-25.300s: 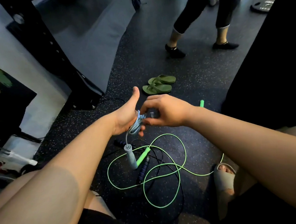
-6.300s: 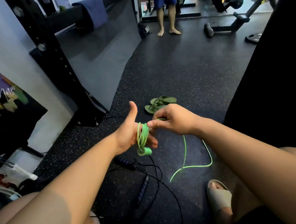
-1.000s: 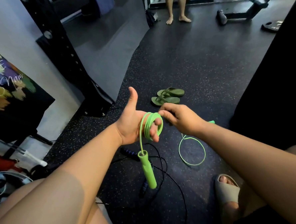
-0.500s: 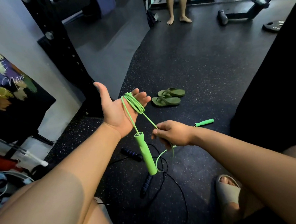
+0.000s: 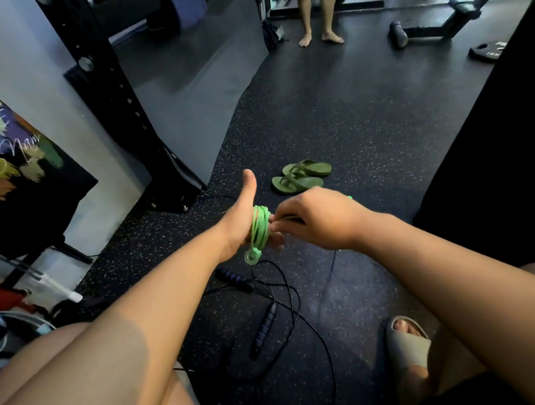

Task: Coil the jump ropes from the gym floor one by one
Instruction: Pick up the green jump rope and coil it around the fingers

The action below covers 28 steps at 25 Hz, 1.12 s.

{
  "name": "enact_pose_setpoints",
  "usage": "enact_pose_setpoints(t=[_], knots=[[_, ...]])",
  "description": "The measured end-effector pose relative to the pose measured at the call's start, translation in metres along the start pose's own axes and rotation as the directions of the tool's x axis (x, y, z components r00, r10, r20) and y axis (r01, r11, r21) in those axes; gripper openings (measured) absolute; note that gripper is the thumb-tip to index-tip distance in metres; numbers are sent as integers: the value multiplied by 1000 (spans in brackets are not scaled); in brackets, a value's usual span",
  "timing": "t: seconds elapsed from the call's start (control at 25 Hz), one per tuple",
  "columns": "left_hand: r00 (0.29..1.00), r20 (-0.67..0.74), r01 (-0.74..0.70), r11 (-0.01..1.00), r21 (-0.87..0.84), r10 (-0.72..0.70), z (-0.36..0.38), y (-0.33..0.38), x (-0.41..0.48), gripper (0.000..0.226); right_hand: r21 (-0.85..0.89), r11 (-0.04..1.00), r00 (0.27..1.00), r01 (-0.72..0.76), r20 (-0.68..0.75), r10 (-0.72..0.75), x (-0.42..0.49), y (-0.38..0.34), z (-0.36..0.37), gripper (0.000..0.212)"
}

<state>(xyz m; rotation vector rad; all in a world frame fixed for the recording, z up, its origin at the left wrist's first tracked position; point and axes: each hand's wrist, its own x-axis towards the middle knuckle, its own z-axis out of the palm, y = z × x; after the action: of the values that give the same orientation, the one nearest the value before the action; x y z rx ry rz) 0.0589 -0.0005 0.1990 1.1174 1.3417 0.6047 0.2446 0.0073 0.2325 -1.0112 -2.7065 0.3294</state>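
Site was a gym. Speckled rubber floor (image 5: 332,110); perforated black rack upright (image 5: 109,96) stood at left; weight plate (image 5: 485,52) and machine frame (image 5: 455,12) sat far back; black jump rope (image 5: 264,327) lay loose.

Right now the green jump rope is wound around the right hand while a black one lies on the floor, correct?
Not quite: the head view shows the green jump rope wound around the left hand, thumb up. The right hand only pinches its loose end beside the coil. The black jump rope does lie on the floor.
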Motion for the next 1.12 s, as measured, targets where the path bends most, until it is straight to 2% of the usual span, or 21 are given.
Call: enact_pose_setpoints(t=[0.12,0.32,0.48,0.64,0.76,0.84,0.96,1.04,1.12], knots=[[986,165,20,1000,7,-21,5,7,-8,111,134,991,995,-1,-100,14,-1,21,-3,29],[918,390,36,966,-256,69,0,15,-11,115,438,899,970,23,-226,86,4,39,14,21],[868,465,51,901,-430,173,-1,18,-16,114,600,800,957,-29,-214,195,6,40,27,19],[900,370,-18,866,-500,232,-2,18,-18,105,707,696,955,-127,-102,278,10,38,48,41],[926,263,-57,788,-613,272,-3,20,-20,101,684,684,944,-255,22,330,9,37,60,43],[933,194,-90,719,-689,303,-5,22,-20,102,630,704,935,-327,107,338,7,36,67,38],[944,75,-169,667,-725,321,-8,21,-16,104,458,793,913,-403,255,317,5,33,70,35],[955,-11,-213,657,-723,298,-8,19,-14,103,314,862,890,-398,362,279,5,27,64,33],[960,-71,-240,664,-708,271,-6,18,-12,101,242,895,873,-375,416,254,6,18,55,32]])
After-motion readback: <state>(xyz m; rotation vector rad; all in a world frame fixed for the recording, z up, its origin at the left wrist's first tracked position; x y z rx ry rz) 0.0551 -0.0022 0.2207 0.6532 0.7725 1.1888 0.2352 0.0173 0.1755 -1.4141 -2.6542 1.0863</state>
